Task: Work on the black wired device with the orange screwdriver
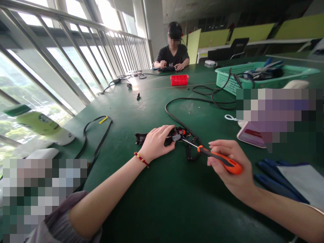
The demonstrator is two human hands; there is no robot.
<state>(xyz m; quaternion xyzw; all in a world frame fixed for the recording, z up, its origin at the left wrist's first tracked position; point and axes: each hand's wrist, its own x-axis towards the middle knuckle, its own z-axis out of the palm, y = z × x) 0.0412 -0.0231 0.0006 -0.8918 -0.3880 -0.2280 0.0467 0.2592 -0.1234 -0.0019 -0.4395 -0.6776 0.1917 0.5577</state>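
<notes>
An opened black corded device lies on the green table, its inner parts and thin wires exposed. Over its middle, my left hand is closed, fingers on the far side and thumb near a grey part. A red part shows just beyond that. My right hand grips a screwdriver by its orange and black handle. The shaft points left into the exposed parts; whether the tip touches the grey part or a wire, I cannot tell. My left palm hides much of the housing.
A black cable runs from the device towards a green basket of tools. Farther off are a red box, a small black piece and a seated co-worker. Blue-and-white gloves lie right, a bottle left.
</notes>
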